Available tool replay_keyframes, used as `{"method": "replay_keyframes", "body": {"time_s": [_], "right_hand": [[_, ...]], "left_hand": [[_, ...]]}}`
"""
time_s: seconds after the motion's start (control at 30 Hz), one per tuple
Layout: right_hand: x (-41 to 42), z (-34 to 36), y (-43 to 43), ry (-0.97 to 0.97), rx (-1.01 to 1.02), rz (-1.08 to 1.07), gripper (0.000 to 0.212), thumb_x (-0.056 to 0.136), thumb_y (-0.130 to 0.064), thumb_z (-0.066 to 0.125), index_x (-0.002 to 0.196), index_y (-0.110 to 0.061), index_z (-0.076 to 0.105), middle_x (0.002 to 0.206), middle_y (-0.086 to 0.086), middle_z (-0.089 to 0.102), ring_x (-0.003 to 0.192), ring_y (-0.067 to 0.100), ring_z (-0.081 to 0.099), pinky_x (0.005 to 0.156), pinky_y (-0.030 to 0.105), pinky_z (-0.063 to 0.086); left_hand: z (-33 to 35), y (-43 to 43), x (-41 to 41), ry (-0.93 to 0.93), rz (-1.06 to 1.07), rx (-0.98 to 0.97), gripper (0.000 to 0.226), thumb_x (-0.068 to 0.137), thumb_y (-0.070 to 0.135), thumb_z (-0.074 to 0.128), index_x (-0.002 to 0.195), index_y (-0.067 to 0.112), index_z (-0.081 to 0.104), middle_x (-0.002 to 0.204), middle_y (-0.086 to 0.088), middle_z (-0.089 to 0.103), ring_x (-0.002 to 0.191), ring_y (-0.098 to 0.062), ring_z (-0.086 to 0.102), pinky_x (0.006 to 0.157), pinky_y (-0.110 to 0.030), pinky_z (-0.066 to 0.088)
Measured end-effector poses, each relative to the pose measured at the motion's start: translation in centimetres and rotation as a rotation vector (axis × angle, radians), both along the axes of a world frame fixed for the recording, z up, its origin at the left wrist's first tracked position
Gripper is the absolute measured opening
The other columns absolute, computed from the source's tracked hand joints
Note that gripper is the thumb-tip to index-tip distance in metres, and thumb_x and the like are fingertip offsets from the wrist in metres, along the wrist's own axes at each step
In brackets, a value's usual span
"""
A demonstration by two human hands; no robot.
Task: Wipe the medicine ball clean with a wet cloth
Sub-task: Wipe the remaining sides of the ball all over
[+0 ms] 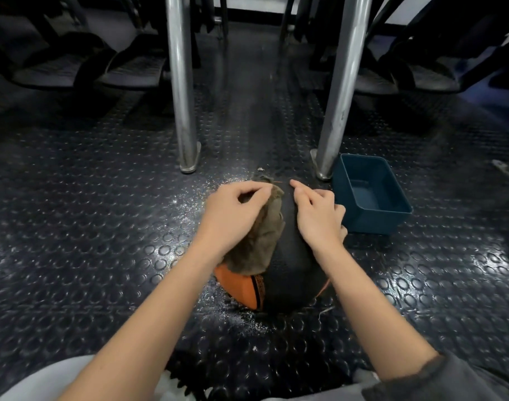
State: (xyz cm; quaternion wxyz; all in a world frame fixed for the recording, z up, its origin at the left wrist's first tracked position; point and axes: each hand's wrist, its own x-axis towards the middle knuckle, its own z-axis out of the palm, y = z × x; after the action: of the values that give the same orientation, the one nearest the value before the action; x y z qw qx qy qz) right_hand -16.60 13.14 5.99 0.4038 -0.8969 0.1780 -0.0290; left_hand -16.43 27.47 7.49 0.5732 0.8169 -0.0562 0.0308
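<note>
Pale-trousered knees (59, 380) and two bare forearms frame a cleaning job on a gym's studded floor (88, 227). The ball (293, 264) sits on that floor directly in front of the kneeling person, just short of two steel legs (183, 82), with a blue tub (372, 198) just beside it to the right. The left hand (235, 209) has its fingers curled into a brown cloth (262, 241) draped over the ball's upper left. The right hand (317, 215) rests on the crown, fingers loosely bent and gripping nothing that can be made out. To wipe well, the right hand should probably brace the ball while the cloth is pressed flat and drawn in overlapping strokes, with the ball then turned to expose its underside. The ball is matte black with orange panels low on the near side. Bright specks, water or grit, dot the floor around it.
</note>
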Motion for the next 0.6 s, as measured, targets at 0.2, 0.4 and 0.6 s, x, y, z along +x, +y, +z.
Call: {"method": "replay_keyframes", "body": {"time_s": [0.2, 0.4, 0.6], "right_hand": [[-0.6, 1.4, -2.9, 0.146, 0.616, 0.157, 0.058, 0.077, -0.078, 0.04, 0.115, -0.042, 0.065, 0.131, -0.007, 0.056, 0.125, 0.016, 0.046, 0.106, 0.038, 0.032], [-0.7, 0.5, -2.9, 0.022, 0.507, 0.336, 0.053, 0.058, -0.074, 0.067, 0.106, -0.05, 0.067, 0.134, -0.005, 0.055, 0.129, 0.008, 0.044, 0.108, 0.04, 0.034], [-0.1, -0.3, -2.2, -0.107, 0.616, 0.215, 0.04, 0.067, -0.03, 0.08, 0.106, -0.027, 0.07, 0.108, 0.001, 0.07, 0.103, 0.018, 0.065, 0.087, 0.034, 0.053]], "left_hand": [[-0.3, 1.6, -1.2, 0.154, -0.14, -0.362, 0.037, 0.093, 0.005, 0.054, 0.122, 0.028, 0.054, 0.117, 0.012, 0.057, 0.097, 0.022, 0.05, 0.077, -0.002, 0.042], [-0.4, 0.5, -1.5, 0.255, -0.198, -0.681, 0.047, 0.091, -0.009, 0.046, 0.13, 0.018, 0.045, 0.135, -0.006, 0.049, 0.113, -0.007, 0.054, 0.091, -0.017, 0.047], [-2.6, -0.3, -1.1, -0.276, 0.078, -0.171, 0.035, 0.09, 0.007, 0.051, 0.115, 0.031, 0.052, 0.116, 0.013, 0.052, 0.108, 0.001, 0.052, 0.096, -0.019, 0.041]]}}
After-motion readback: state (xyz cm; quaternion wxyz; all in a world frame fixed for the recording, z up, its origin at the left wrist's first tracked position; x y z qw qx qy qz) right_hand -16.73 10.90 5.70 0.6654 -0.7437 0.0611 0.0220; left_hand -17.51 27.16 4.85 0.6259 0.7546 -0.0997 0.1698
